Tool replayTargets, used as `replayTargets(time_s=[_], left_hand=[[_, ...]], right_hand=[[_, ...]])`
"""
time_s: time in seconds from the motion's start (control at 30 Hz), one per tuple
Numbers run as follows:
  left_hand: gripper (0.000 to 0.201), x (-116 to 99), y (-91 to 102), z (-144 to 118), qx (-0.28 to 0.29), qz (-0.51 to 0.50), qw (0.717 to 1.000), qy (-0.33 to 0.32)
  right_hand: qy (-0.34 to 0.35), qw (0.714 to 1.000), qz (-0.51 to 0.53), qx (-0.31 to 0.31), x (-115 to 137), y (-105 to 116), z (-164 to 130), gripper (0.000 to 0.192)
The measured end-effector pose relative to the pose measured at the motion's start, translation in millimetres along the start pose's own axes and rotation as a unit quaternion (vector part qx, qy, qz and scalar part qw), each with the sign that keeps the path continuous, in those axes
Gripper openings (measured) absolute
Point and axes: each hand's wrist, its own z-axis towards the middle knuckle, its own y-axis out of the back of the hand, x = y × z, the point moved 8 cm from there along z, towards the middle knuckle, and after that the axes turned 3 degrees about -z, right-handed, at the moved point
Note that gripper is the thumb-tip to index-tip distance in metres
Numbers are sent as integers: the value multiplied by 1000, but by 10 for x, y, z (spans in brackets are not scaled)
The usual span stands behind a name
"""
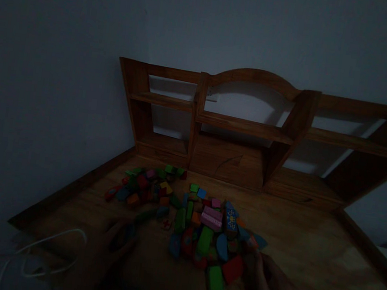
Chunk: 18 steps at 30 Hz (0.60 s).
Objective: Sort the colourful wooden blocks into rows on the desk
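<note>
Dimly, two hands are seen at the near edge of a wooden desk (pixel 308 244). One heap of coloured blocks (pixel 201 226), too many and too dark to be counted, is spread at 12 o'clock from them. A small dark block (pixel 126 235) appears to be pinched by the left hand (pixel 110 247). The right hand (pixel 268 286) is curled against a red block (pixel 233 268); its grip cannot be told. One shelf unit (pixel 248 128) with six open compartments is seen behind, and one white cable (pixel 46 251) at 9 o'clock.
</note>
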Motion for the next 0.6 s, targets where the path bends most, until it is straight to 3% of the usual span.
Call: replayTargets(time_s=[0.23, 0.43, 0.6], left_hand=[[45, -360, -365, -162, 23, -28, 998, -57], [53, -724, -685, -244, 34, -40, 996, -71], [62, -1080, -718, -358, -29, -113, 992, -38]], right_hand=[[18, 999, 24, 32, -114, -27, -62, 72], [-6, 998, 18, 53, -229, -113, -88, 68], [-8, 996, 26, 85, -341, -189, -90, 59]])
